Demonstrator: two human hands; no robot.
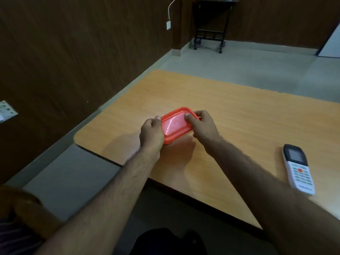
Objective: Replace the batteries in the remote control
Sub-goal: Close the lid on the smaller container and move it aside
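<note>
A small red plastic box with its lid on (175,125) rests on the wooden table (239,115), near the middle. My left hand (151,134) grips its left end. My right hand (201,124) holds the right end, thumb pressed on the lid. What is inside the box is hidden. The white remote control (299,169) lies face up near the table's right front edge, its screen end pointing away from me, well apart from both hands. No batteries are visible.
The table's front edge runs diagonally below my forearms. A dark wood-panelled wall stands to the left, with a grey floor strip between it and the table. A black wheeled stand (209,34) is at the far wall.
</note>
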